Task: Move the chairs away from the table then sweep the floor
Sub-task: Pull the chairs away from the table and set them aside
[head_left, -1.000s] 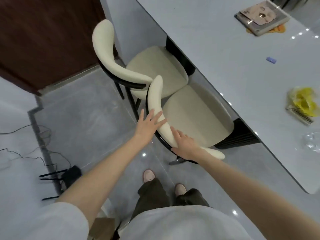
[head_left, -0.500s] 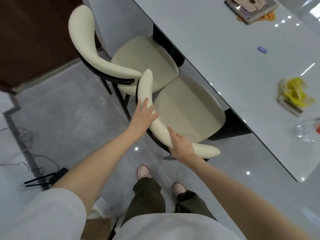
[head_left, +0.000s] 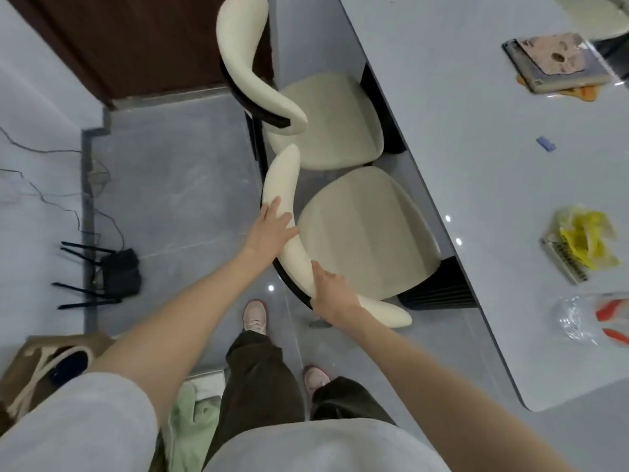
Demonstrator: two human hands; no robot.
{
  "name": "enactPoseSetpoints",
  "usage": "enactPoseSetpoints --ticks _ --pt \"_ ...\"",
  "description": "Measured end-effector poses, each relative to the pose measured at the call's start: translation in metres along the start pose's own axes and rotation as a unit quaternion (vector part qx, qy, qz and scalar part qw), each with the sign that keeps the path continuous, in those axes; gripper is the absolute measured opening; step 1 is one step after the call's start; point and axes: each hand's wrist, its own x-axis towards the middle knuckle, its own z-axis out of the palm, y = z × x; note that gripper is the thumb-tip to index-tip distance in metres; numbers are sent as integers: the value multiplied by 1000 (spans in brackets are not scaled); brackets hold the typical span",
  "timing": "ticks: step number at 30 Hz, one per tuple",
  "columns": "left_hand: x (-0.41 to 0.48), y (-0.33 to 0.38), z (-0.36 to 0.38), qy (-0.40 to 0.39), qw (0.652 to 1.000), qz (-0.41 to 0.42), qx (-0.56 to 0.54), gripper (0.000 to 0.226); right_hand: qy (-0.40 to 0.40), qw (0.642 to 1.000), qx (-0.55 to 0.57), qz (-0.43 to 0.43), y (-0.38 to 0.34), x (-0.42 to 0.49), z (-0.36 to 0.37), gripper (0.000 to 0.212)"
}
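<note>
Left hand [head_left: 272,229] has slid down the near chair [head_left: 367,233] backrest; both hands' grip, right hand [head_left: 332,289] included, clasps it.

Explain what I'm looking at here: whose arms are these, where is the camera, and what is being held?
One wide camera on a person's head looks down, so the arms are the wearer's own. The left hand and right hand both rest on the curved cream backrest of the near chair, whose seat sits partly under the grey table. A second chair stands beyond it. On the table lie a tablet, a yellow bag and a clear plastic bag. No broom shows.
</note>
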Motion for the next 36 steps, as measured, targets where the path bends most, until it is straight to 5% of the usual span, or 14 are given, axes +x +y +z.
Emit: enactPoseSetpoints --ticks 14,31,36 --pt "-122 140 18 -35 984 -143 -95 47 -43 993 -33 -104 62 -122 46 74" --pt "-299 329 51 50 946 -255 -193 39 -42 965 -219 -136 102 -300 125 41" --pt "-340 372 56 -51 951 -255 -164 46 -48 957 -234 -162 112 -349 143 39"
